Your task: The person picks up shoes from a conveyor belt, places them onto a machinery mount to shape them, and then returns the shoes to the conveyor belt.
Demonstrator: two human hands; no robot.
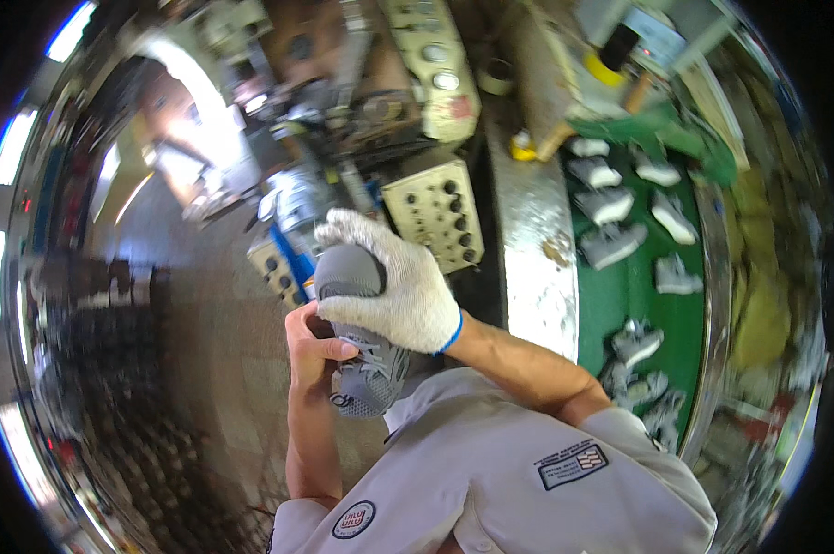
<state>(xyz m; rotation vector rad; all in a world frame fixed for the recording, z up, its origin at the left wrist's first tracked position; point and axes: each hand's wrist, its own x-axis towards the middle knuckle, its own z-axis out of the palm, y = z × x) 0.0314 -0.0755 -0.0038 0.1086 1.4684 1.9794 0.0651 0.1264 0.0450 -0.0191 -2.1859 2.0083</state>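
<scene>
On the near left side of the big knob box (pixel 433 216), a gray shoe (pixel 373 362) is being held long-ways, front to back, by the bare left hand (pixel 314 349) and gloved right hand (pixel 406 286), the one nearer that box.

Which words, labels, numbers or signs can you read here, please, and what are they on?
Round badge on the shirt: red lettering, not copied out.
Rectangular patch on the shirt: print too small.
Reddish label on the cream panel: blurred.
Grey shoe: none readable.
</scene>
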